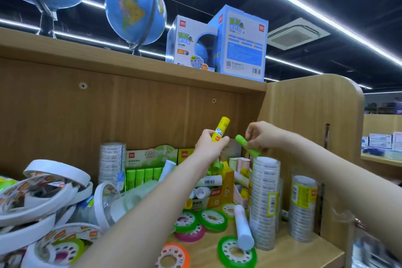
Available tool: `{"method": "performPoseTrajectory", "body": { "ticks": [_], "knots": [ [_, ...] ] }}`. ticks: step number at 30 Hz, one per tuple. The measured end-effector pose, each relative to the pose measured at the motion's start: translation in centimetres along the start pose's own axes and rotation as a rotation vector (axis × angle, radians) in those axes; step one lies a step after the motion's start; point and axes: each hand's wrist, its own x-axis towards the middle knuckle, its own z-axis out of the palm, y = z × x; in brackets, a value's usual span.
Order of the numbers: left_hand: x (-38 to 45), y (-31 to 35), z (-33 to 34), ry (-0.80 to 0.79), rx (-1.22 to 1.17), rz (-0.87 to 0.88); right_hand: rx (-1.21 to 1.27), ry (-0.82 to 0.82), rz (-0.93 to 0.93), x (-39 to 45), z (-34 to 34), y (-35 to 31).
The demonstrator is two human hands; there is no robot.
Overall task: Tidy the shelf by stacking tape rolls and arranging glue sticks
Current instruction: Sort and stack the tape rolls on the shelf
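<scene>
Left hand [210, 140] is clamped round the lower half of a yellow glue stick [219, 129], held upright, cap end up, above the open glue box [219, 197]. Right hand [260, 135] pinches a green glue stick [247, 144] w/ thumb and fingers, tilted, its low end just over a clear tape stack [264, 202].

Handling, my guess: sticks are light, stiff plastic tubes, smooth and a bit slippery; take them mid-barrel, not by the cap, which could pull off. They'll roll if laid flat, e.g. the white stick [243, 227] lying across a green roll [236, 251]. Tape rolls [212, 220] look light and rigid, easy by the rim; the tall stacks look tippy if nudged.

Hard to see: forearms cover much of the box, so can't tell how many sticks sit inside or which way. White tape heap [43, 191] at left is blurred and cut by the frame edge. Labels too small to read.
</scene>
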Motion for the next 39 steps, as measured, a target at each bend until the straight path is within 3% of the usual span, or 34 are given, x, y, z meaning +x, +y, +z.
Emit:
{"method": "performPoseTrajectory", "body": {
  "ticks": [4, 7, 9, 11, 13, 17, 21, 27, 30, 39],
  "knots": [
    [0.1, -0.5, -0.4, 0.010, 0.173, 0.003, -0.145, 0.006, 0.001, 1.1, 0.7, 0.4],
    [0.0, -1.1, -0.9, -0.034, 0.586, 0.099, 0.166, 0.043, -0.021, 0.6, 0.6, -0.1],
    [-0.2, -1.3, -0.8, -0.071, 0.692, 0.160, 0.350, -0.079, -0.082, -0.2, 0.1, -0.7],
    [-0.4, -1.1, -0.4, -0.086, 0.640, 0.191, 0.442, -0.246, -0.141, -1.3, -0.1, -1.3],
    [-0.7, -0.7, 0.1, -0.098, 0.586, 0.210, 0.496, -0.308, -0.196, -1.9, -0.2, -1.8],
    [-0.9, -0.4, -0.1, -0.105, 0.577, 0.184, 0.586, -0.142, -0.177, -2.1, -0.8, -1.4],
    [-1.3, -1.1, -1.7, -0.118, 0.416, 0.079, 0.391, 0.085, -0.070, -1.6, -0.9, 0.4],
    [-1.8, -1.4, -2.6, -0.156, 0.225, 0.137, 0.048, 0.076, 0.036, -0.4, 0.8, 1.4],
    [-2.1, -1.4, -3.0, -0.160, 0.199, 0.170, 0.089, -0.022, 0.066, -0.3, 1.1, 1.3],
    [-2.4, -2.2, -2.7, -0.135, 0.195, 0.215, 0.131, -0.051, 0.020, -1.9, -0.6, 0.5]
  ]
}}
